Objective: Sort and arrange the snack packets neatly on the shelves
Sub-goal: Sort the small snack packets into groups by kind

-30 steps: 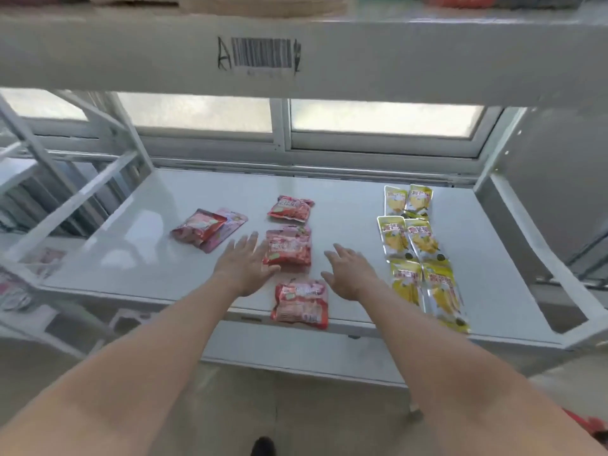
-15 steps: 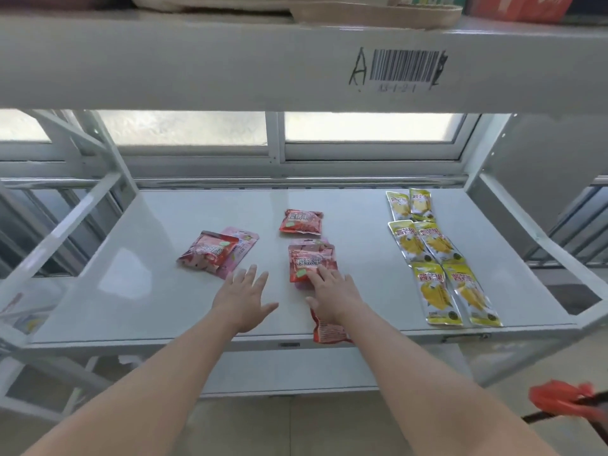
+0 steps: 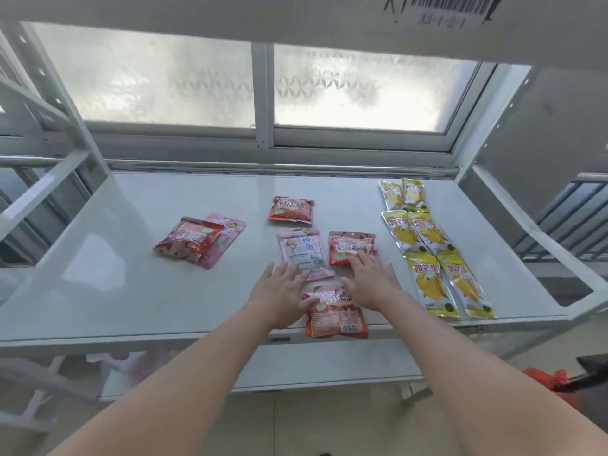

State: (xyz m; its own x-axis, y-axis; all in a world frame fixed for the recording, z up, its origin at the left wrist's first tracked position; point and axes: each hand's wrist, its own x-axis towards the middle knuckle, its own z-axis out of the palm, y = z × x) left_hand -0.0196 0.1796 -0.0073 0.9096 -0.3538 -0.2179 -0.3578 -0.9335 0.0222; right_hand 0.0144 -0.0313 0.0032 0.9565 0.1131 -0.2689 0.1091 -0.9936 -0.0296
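Snack packets lie on a white shelf (image 3: 138,291). My left hand (image 3: 279,291) lies flat, its fingertips on the near edge of a pink packet (image 3: 301,251). My right hand (image 3: 371,281) presses with straight fingers on a red packet (image 3: 350,246) to the right of the pink one. Between my wrists another red packet (image 3: 335,319) sits at the front edge. One more red packet (image 3: 291,210) lies further back. At the left a red packet (image 3: 189,238) lies on top of a pink packet (image 3: 227,230). Several yellow packets (image 3: 427,238) form two neat columns on the right.
The shelf above (image 3: 296,14) carries a barcode label (image 3: 444,8). Frosted windows (image 3: 263,83) stand behind the shelf. Slanted metal braces (image 3: 49,182) flank the left side and a rail (image 3: 533,225) the right. A red bag (image 3: 546,378) lies on the floor at lower right.
My right hand slid the red packet to the right off the pink packet beneath it. My left hand moved right onto the pink packet. The view moved closer.
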